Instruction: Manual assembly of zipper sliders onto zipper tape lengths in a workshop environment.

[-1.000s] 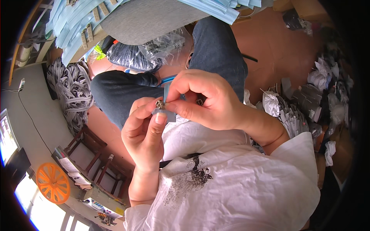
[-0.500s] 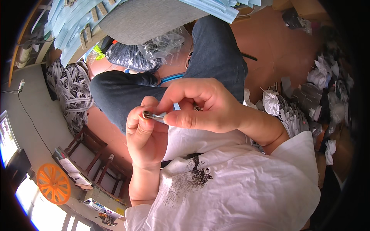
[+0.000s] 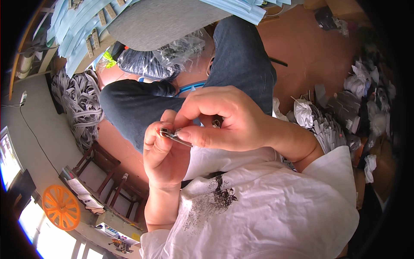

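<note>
My left hand [image 3: 164, 153] and my right hand [image 3: 224, 118] meet above my lap, fingers closed. Between the left fingertips and the right thumb sits a small dark metal piece [image 3: 174, 136], slim and shiny, pinched from both sides. A second small dark bit [image 3: 217, 123] shows under the curled right fingers. A blue strip [image 3: 192, 87] runs just beyond the hands, across my jeans-clad legs [image 3: 241, 64]. My white printed shirt [image 3: 258, 203] fills the lower frame.
A grey board [image 3: 168, 19] with light blue strips [image 3: 73, 30] lies ahead. Clear bags of dark items [image 3: 164, 58] rest by my knees. A heap of grey straps [image 3: 79, 103] sits left, small wooden stools [image 3: 103, 172] and an orange wheel [image 3: 60, 207] below it, white bundles [image 3: 327, 125] right.
The hands dropped slightly toward my chest. The metal piece turned from upright to lying flat between the fingers, and the blue strip slipped out of the right hand's grip.
</note>
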Action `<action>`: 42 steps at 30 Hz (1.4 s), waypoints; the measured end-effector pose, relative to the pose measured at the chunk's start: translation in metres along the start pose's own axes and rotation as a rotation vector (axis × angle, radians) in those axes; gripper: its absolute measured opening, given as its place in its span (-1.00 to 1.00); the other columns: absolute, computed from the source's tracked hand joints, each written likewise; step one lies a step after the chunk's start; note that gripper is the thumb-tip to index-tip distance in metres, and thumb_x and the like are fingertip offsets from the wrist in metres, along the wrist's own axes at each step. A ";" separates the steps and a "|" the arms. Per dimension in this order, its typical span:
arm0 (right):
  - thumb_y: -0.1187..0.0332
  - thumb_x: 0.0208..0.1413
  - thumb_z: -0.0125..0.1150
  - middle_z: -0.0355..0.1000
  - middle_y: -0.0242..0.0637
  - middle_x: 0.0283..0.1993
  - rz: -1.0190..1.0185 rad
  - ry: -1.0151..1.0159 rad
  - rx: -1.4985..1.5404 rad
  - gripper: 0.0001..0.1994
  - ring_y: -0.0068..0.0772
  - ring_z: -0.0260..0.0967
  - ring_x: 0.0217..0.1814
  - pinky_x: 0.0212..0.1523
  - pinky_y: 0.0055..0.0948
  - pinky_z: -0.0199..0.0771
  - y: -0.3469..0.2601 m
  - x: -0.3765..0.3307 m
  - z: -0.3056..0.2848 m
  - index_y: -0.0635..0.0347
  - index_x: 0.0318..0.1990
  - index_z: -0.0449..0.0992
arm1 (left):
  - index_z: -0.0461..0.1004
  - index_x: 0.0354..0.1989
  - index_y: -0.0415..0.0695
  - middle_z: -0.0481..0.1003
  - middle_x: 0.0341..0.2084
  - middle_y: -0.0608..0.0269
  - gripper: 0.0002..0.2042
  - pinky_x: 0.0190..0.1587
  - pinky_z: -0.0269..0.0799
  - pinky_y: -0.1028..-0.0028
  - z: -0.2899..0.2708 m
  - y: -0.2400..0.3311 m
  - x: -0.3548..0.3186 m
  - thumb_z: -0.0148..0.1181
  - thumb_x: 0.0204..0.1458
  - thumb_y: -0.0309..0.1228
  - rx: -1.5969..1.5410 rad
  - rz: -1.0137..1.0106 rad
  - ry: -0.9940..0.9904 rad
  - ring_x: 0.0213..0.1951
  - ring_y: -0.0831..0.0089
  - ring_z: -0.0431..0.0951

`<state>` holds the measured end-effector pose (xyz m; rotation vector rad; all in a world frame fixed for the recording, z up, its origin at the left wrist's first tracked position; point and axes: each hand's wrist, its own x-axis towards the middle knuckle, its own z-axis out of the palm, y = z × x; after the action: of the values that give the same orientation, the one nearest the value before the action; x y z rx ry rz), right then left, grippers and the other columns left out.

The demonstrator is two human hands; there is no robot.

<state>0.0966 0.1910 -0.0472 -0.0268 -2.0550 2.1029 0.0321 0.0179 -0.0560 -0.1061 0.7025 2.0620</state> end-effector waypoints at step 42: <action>0.50 -0.08 0.32 0.39 -0.35 -0.46 -0.132 0.101 -0.266 -0.85 -0.30 0.42 -0.49 -0.54 -0.38 0.39 -0.008 -0.002 0.007 0.19 -0.36 0.47 | 0.52 -0.05 -0.18 0.35 -0.20 0.26 -0.81 0.13 0.31 0.26 -0.006 -0.002 -0.003 0.08 0.24 -0.44 0.310 0.222 -0.078 -0.08 0.36 0.40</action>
<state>0.0985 0.1841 -0.0397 -0.0350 -2.1953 1.7059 0.0346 0.0138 -0.0609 0.2373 1.0126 2.1239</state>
